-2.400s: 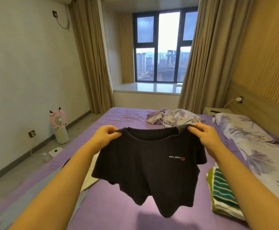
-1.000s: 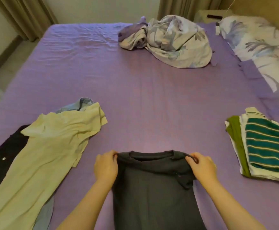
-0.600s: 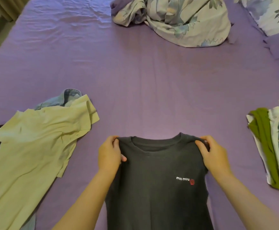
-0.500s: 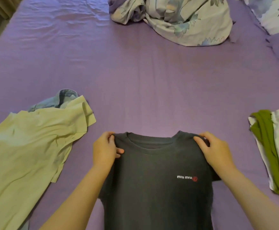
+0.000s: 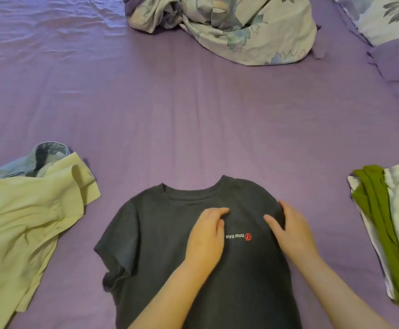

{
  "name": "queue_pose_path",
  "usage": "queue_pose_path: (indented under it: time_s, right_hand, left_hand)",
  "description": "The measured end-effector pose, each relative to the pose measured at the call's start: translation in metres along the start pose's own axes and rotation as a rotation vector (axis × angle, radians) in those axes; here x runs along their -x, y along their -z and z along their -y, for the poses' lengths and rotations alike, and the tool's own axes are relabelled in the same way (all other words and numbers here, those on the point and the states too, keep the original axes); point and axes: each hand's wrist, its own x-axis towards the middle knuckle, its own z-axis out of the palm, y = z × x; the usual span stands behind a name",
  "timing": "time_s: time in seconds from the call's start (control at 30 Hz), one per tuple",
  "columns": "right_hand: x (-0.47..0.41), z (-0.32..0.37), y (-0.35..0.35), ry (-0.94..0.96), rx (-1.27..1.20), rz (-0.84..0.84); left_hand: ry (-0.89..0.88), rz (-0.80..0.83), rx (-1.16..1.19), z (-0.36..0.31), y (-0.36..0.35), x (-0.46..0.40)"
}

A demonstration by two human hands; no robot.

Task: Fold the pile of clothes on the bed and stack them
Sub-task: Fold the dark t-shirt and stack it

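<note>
Left hand: we see our left hand (image 5: 205, 238) lying palm down on the chest of the dark T-shirt (image 5: 160, 248), fingers relaxed and slightly bent, gripping nothing.
Right hand: our right hand (image 5: 291, 231) rests flat on the shirt's right shoulder at its edge, fingers straight, thumb spread toward the logo; it grasps nothing.
Dark T-shirt: we note it lies front up on the purple bedsheet (image 5: 193, 119), collar pointing away from us, left sleeve spread out, the lower part running out of view. A small white and red logo (image 5: 238, 236) sits between our two hands.
Left of shirt: we record a pale yellow shirt (image 5: 22, 224) lying unfolded and creased, near the dark sleeve but apart from it; a light blue denim garment (image 5: 44, 155) shows from under its far edge.
Right of shirt: we find a folded stack (image 5: 393, 236) at the frame edge, well apart; green, white and teal-striped layers show.
Far side: we log a crumpled floral bedcover (image 5: 231, 24) heaped at the top, and a floral pillow (image 5: 383, 17) in the upper right corner.
Obstructions: we observe bare sheet between the shirt and each neighbouring pile.
</note>
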Motion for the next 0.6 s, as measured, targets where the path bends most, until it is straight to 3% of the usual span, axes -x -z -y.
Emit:
queue_pose_path:
  time_s: [0.1, 0.17, 0.27, 0.33, 0.43, 0.5, 0.6]
  right_hand:
    - [0.023, -0.015, -0.006, -0.039, -0.162, 0.065]
    - [0.032, -0.018, -0.009, -0.103, -0.34, 0.058]
    - [0.039, -0.014, -0.004, -0.111, -0.527, -0.092]
    - [0.045, -0.008, -0.002, -0.078, -0.619, -0.132]
    - [0.058, 0.005, -0.004, 0.093, -0.547, 0.008]
    - [0.067, 0.006, -0.009, 0.189, -0.476, 0.141]
    - [0.07, -0.009, -0.01, 0.128, -0.519, 0.165]
  left_hand:
    - [0.066, 0.221, 0.082, -0.017, -0.038, 0.004]
    - [0.128, 0.26, 0.098, -0.027, -0.047, 0.003]
    - [0.205, 0.233, 0.152, -0.038, -0.049, 0.001]
    - [0.271, 0.232, 0.306, -0.045, -0.048, -0.002]
    - [0.458, 0.266, 0.695, -0.058, -0.047, -0.008]
    - [0.491, 0.217, 0.649, -0.058, -0.048, -0.012]
    - [0.534, 0.073, 0.622, -0.053, -0.048, -0.015]
